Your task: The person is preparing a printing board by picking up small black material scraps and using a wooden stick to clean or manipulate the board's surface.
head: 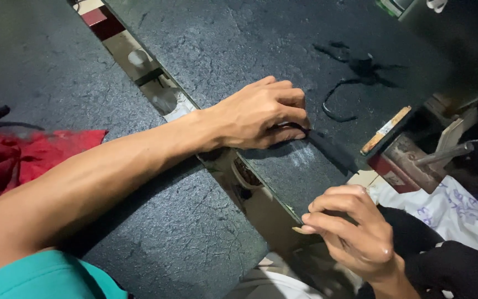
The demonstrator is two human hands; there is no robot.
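So the left hand (pixel 261 113) is pressing down on a dark rubbery sheet (pixel 283 50) lying on the bench, fingers curled nearly shut and pinching what looks like a thin black strip (pixel 327 152) right at its fingertips. The right hand (pixel 352 230) is sitting at the near edge of that same sheet, fingers bent and pinched together at the edge; I can't tell if there's a blade or anything in it.

Progress-wise, I'm judging it's partway: a few curly black offcuts (pixel 355 69) are already lying beyond the left hand, while most of the sheet looks whole.

Count: two big dark sheets, the second sheet (pixel 56 66) off to the left of the left arm, one red cloth (pixel 23 155) under that arm, one small wooden stick (pixel 385 130) just right of the left hand, and one white cloth (pixel 460 213) beyond the right hand.
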